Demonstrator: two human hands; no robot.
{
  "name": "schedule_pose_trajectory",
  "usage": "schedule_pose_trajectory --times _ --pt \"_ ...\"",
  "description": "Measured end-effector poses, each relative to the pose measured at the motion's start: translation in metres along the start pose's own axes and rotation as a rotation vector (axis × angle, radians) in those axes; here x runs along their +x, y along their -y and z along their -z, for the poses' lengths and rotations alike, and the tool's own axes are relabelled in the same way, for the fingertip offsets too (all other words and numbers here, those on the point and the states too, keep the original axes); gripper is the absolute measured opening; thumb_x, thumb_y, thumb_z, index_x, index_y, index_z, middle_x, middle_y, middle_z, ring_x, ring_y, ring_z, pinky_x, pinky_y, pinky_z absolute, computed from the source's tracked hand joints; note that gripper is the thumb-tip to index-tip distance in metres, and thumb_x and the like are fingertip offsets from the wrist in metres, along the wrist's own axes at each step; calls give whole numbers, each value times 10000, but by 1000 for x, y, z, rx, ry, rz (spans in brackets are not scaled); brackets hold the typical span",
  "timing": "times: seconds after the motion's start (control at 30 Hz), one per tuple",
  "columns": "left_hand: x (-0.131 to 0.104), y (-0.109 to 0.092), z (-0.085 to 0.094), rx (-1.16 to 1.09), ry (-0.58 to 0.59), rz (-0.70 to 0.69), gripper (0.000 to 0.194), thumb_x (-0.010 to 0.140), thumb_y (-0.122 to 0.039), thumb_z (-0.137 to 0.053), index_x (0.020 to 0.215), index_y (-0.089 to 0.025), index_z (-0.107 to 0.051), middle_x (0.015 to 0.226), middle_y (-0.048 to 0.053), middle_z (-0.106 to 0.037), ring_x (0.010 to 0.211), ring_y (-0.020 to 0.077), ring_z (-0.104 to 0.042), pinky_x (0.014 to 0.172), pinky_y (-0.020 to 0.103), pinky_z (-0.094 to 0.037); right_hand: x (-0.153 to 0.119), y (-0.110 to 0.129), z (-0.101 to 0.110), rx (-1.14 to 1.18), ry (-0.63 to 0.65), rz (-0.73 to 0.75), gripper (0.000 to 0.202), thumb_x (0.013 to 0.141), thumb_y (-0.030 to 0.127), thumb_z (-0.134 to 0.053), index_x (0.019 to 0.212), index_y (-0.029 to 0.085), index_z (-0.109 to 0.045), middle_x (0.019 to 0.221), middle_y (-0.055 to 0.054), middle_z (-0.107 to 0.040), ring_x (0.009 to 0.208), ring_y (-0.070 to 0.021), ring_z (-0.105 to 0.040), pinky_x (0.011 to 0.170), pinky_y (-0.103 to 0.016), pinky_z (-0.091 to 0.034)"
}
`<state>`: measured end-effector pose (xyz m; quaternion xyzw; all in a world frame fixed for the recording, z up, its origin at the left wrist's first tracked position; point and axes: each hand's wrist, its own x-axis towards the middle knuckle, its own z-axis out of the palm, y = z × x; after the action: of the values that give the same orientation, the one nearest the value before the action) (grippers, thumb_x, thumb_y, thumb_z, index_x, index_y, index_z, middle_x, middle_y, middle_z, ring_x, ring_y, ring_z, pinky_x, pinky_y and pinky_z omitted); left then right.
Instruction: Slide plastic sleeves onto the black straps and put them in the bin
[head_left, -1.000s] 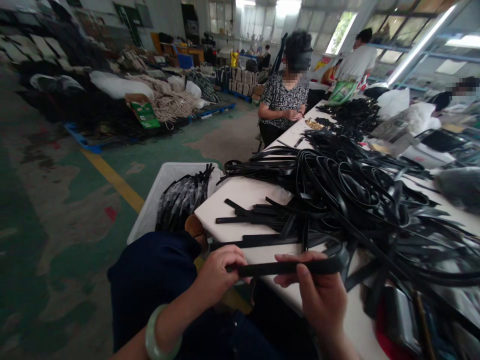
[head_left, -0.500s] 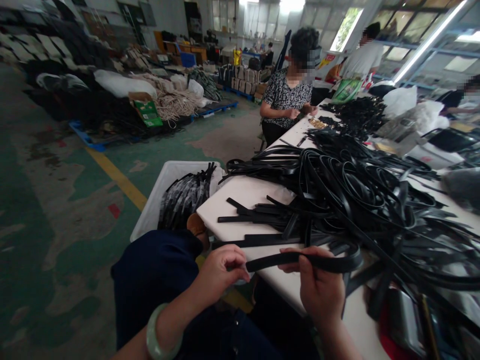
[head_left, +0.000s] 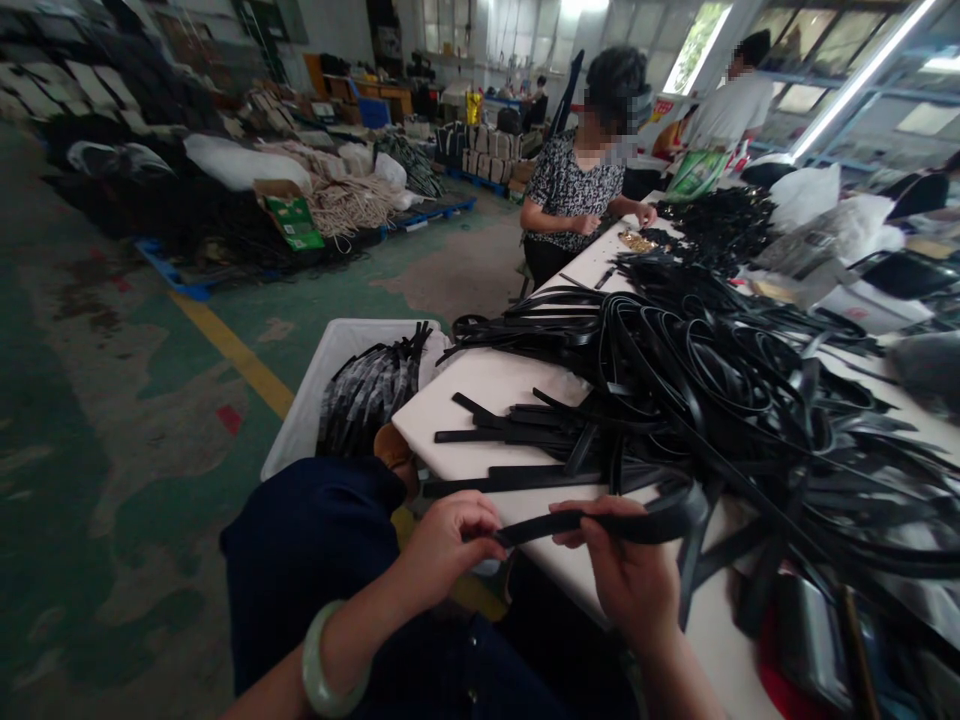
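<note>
Crowding table near held strap: black strap heap; bin alongside.

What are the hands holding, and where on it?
A black strap: the left hand pinches its end; the right hand grips it farther along, before the bend.

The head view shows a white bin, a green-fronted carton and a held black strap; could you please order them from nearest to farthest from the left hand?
1. Black strap: its end is at the left hand's fingertips, the rest running rightward.
2. White bin: ahead, to the left.
3. Green-fronted carton: farther back, left.
</note>
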<state>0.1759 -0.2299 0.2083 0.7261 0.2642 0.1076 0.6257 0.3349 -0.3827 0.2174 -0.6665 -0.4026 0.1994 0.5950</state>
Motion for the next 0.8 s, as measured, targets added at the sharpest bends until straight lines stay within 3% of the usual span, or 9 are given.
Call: schedule_pose_trajectory --times 0.13,0.23,0.3,0.43,0.6,0.63,0.73,0.8 --pt "1 9 -12 -43 21 -32 106 704 -227 -757 619 -173 -723 745 22 -628 782 180 -585 707 261 -421 -7 -5 -16 -1 227 -37 133 911 310 -584 947 206 -659 898 -65 -711 600 -148 -651 608 -297 -555" --pt "-1 16 -14 -29 26 -29 107 688 -171 -755 591 -174 -710 700 -1 -587 756 163 -571 698 250 -402 -12 -13 -25 128 296 -157 167 851 350 -660 886 192 -701 994 -85 -668 700 -157 -636 595 -262 -528" --pt "-2 19 -11 -1 62 -3 99 679 -153 -754 591 -178 -717 679 -11 -572 745 155 -566 695 245 -391 -13 -21 -23 236 239 -280 259 854 409 -651 975 188 -713 1075 -94 -629 654 -120 -585 533 -224 -481" --pt "0 24 -10 5 113 44 91 663 -193 -775 585 -178 -729 656 -11 -575 682 146 -551 663 245 -384 -16 -30 -17 375 54 -423 350 943 472 -505 1053 201 -696 932 -45 -618 423 -21 -309 374 -172 -252" --pt "5 27 -16 -68 157 1 93 728 -268 -744 764 -197 -794 714 13 -628 714 162 -566 658 250 -390 -26 -32 -31 274 326 -309 343 892 455 -594 1136 242 -707 1200 -87 -584 599 -83 -500 497 -201 -424" --pt "6 28 -16 -68 161 5 87 719 -262 -753 754 -194 -794 708 14 -629 711 162 -566 656 248 -392 -26 -33 -32 291 297 -329 372 889 472 -591 1161 240 -697 1225 -91 -577 583 -77 -488 480 -197 -417" --pt "7 29 -12 -71 136 56 59 623 -197 -805 601 -169 -758 636 -1 -593 640 139 -543 619 237 -388 -24 -37 -29 329 44 -418 422 933 515 -493 1165 223 -691 1263 -85 -562 466 -27 -370 392 -176 -336" --pt "8 27 -10 -103 136 76 71 605 -188 -810 582 -162 -749 632 -6 -590 618 129 -536 602 232 -387 -24 -37 -27 269 8 -375 414 962 501 -439 1143 237 -702 1261 -72 -575 479 -35 -418 422 -182 -386"
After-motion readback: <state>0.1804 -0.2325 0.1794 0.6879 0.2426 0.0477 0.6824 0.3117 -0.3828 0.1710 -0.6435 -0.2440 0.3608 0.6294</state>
